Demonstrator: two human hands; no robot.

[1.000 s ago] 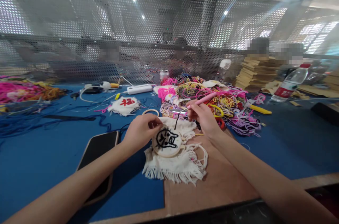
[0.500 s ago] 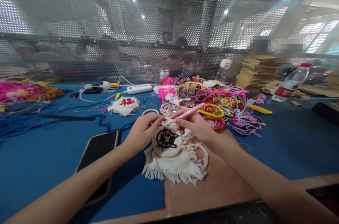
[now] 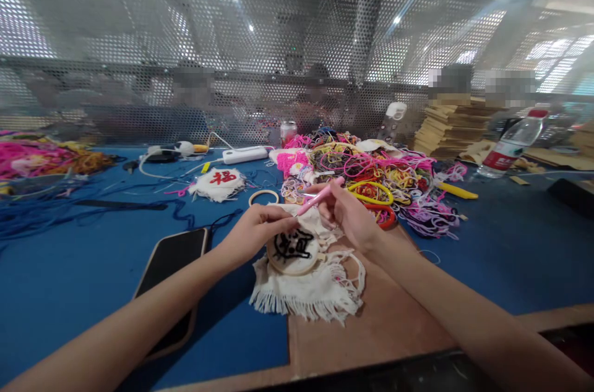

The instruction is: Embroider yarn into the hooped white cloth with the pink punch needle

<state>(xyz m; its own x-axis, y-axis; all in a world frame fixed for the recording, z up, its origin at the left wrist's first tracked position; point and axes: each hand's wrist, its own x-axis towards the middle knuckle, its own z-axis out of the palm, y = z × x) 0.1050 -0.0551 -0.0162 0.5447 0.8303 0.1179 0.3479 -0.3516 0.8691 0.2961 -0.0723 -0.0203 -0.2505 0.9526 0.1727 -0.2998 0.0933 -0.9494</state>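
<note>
A small round embroidery hoop (image 3: pixel 294 250) holds white fringed cloth (image 3: pixel 310 290) with a black yarn face stitched on it. My left hand (image 3: pixel 255 230) grips the hoop's upper left rim, fingers curled. My right hand (image 3: pixel 349 214) is closed on a pink punch needle (image 3: pixel 318 196), whose tip points down-left at the hoop's top edge. Both rest over a brown board (image 3: pixel 385 324) on the blue table (image 3: pixel 69 274).
A black phone (image 3: pixel 167 284) lies left of the hoop. A big tangle of coloured yarn (image 3: pixel 371 175) sits behind my hands, with a spare hoop ring (image 3: pixel 263 196), a white patch with red stitching (image 3: pixel 218 183), a water bottle (image 3: pixel 510 143) and stacked cardboard (image 3: pixel 448 126). People sit beyond the perforated metal screen (image 3: pixel 278 58).
My right hand came down from a raised position, where black yarn trailed from the needle, and brought the needle tip to the hoop's top edge. My left hand shifted slightly on the rim.
</note>
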